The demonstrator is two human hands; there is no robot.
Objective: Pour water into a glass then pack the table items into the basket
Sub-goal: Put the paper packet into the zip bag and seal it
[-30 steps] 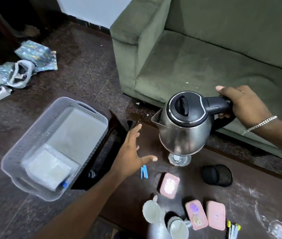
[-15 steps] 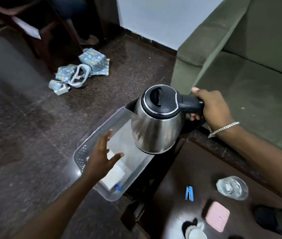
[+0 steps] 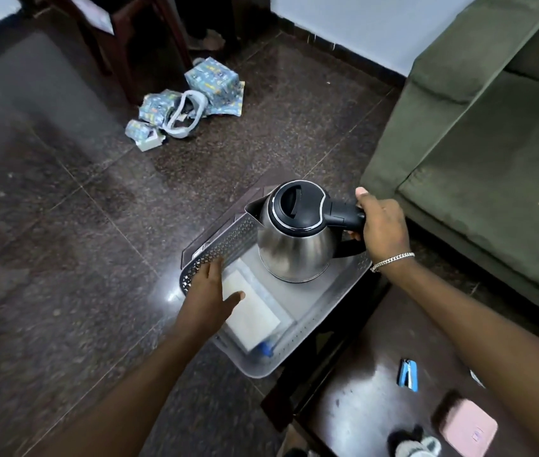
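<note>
Now the stainless-steel kettle with black lid and handle point(image 3: 296, 240) sits low in the far end of the translucent grey perforated plastic basket point(image 3: 324, 319); base looks on or just above the basket floor, can't tell which. Right hand point(image 3: 382, 227) is closed around the black handle, kettle upright, spout toward the far-left rim. Left hand point(image 3: 208, 291) is open, fingers spread, over the near-left rim; whether it touches the rim or the flat white packet point(image 3: 251, 316) lying in the near half of the basket, I can't tell.

Meaning: pouring looks done, packing is underway, and the kettle is the first big item in. Release isn't confirmed.

Versus half a second ago: the kettle was in the air above the basket's right rim, and now it's down inside the walls. The left hand has gone from hovering over the middle to the left rim. The view has swung left, so the glass is out of frame.

Remaining on the dark wooden table point(image 3: 353, 420), left end: small blue clip point(image 3: 408, 374), pink square lidded box point(image 3: 469, 427), pale cup partly cut off at the near edge point(image 3: 418, 448). Judgement: let go of the handle, then fetch these.
</note>
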